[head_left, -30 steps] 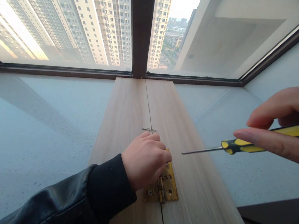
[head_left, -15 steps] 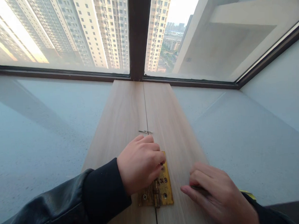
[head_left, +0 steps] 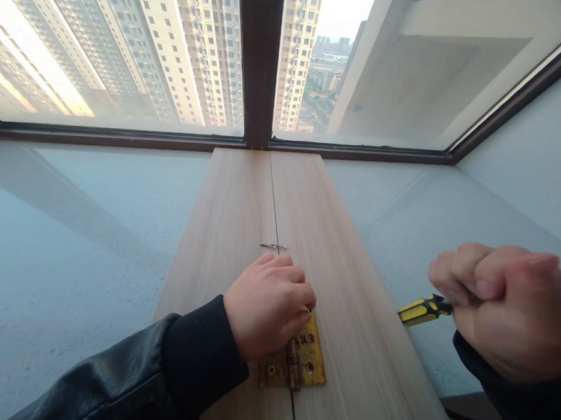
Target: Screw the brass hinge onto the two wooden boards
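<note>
A worn yellow-brass hinge (head_left: 317,358) lies flat across the seam between two pale wooden boards (head_left: 308,202). My left hand (head_left: 271,304) covers its upper left part, thumb and fingers pinched at the upper right hole. A small screw (head_left: 309,310) shows just under those fingertips. One cross-head screw (head_left: 271,369) sits in the lower left hole, while the lower right holes appear without screws. To the right, beyond the board's edge, my right hand (head_left: 511,304) is closed around a screwdriver (head_left: 420,310). Its yellow and black handle points left; the fist hides the shaft.
Several loose screws (head_left: 273,246) lie across the seam beyond my left hand. A pale speckled sill (head_left: 98,244) spreads on both sides of the boards. Dark-framed windows (head_left: 261,67) stand at the far end, with tall buildings outside.
My right hand has lifted and moved right, away from the hinge, turning so the screwdriver's handle now shows. My left hand stays at the hinge almost unmoved.
</note>
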### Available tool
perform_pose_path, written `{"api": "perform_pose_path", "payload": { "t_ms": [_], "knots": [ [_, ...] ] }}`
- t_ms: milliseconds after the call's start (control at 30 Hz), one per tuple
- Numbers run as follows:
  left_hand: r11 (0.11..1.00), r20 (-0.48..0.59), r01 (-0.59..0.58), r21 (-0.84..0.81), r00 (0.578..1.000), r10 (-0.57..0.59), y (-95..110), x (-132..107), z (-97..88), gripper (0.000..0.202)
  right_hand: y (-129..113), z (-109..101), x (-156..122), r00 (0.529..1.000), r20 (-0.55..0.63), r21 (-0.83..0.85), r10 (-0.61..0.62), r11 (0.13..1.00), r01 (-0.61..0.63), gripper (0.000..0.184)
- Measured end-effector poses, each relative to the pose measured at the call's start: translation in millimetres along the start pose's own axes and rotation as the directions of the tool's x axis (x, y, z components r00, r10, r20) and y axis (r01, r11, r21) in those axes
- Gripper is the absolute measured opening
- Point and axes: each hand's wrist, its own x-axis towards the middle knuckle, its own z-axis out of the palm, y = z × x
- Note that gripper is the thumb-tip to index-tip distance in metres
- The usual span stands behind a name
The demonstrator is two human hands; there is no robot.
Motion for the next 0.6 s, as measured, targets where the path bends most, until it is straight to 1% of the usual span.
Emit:
{"api": "perform_pose_path", "payload": {
  "t_ms": [33, 67, 100, 133, 167, 200, 233, 267, 333, 400, 467, 500, 533, 600],
  "knots": [
    [1.000, -0.002, 0.005, -0.005, 1.000, -0.005, -0.1, 0.0, 0.2, 0.008, 3.9, -0.5, -1.5, 0.998, -0.060, 0.021, -0.001, 1.000, 0.002, 0.045],
    [1.000, -0.002, 0.008, -0.011, 1.000, -0.008, -0.4, -0.1, 0.5, 0.008, 8.9, -1.4, -5.7, 0.995, -0.095, 0.024, 0.008, 1.000, -0.006, 0.042],
    [1.000, 0.000, 0.008, -0.017, 1.000, -0.008, -0.7, -0.3, 0.8, 0.007, 14.4, -3.1, -12.3, 0.994, -0.103, 0.010, 0.030, 1.000, -0.029, 0.038],
    [1.000, 0.002, 0.007, -0.021, 1.000, -0.007, -1.1, -0.6, 1.2, 0.007, 20.1, -5.7, -20.6, 0.995, -0.084, -0.016, 0.062, 0.998, -0.064, 0.034],
    [1.000, 0.003, 0.004, -0.022, 1.000, -0.004, -1.6, -0.9, 1.6, 0.007, 25.7, -9.3, -30.1, 0.993, -0.044, -0.058, 0.107, 0.992, -0.110, 0.030],
    [1.000, 0.004, 0.001, -0.021, 1.000, -0.001, -2.1, -1.1, 1.8, 0.006, 30.8, -13.5, -39.8, 0.983, 0.037, -0.122, 0.179, 0.977, -0.174, 0.025],
    [1.000, 0.007, 0.000, -0.020, 1.000, 0.000, -2.5, -1.3, 2.0, 0.006, 35.3, -18.3, -49.0, 0.963, 0.106, -0.183, 0.246, 0.957, -0.225, 0.022],
    [1.000, 0.009, -0.002, -0.018, 1.000, 0.003, -3.0, -1.5, 2.1, 0.007, 39.0, -23.2, -56.9, 0.940, 0.159, -0.237, 0.302, 0.936, -0.260, 0.023],
    [1.000, 0.001, -0.009, -0.016, 1.000, 0.009, -3.8, -1.6, 2.2, 0.007, 43.1, -32.7, -66.7, 0.915, 0.196, -0.303, 0.351, 0.910, -0.284, 0.034],
    [1.000, -0.015, -0.011, -0.021, 1.000, 0.010, -4.0, -1.8, 2.2, 0.008, 41.5, -41.1, -66.8, 0.911, 0.199, -0.338, 0.362, 0.898, -0.283, 0.042],
    [0.999, -0.028, -0.015, -0.030, 1.000, 0.014, -3.5, -2.2, 2.3, 0.009, 32.9, -48.3, -58.1, 0.889, 0.229, -0.396, 0.396, 0.872, -0.286, 0.038],
    [0.999, -0.029, -0.020, -0.031, 0.999, 0.019, -3.2, -2.6, 2.1, 0.011, 26.1, -51.8, -51.6, 0.869, 0.255, -0.440, 0.424, 0.851, -0.286, 0.031],
    [0.999, -0.029, -0.030, -0.034, 0.999, 0.029, -3.2, -3.2, 1.7, 0.013, 18.2, -55.5, -44.2, 0.838, 0.284, -0.493, 0.466, 0.820, -0.289, 0.027],
    [0.997, -0.053, -0.064, -0.053, 0.997, 0.061, -5.0, -5.4, -0.8, 0.021, 1.8, -63.9, -29.1, 0.782, 0.334, -0.579, 0.526, 0.769, -0.270, 0.035]
  ]
}}
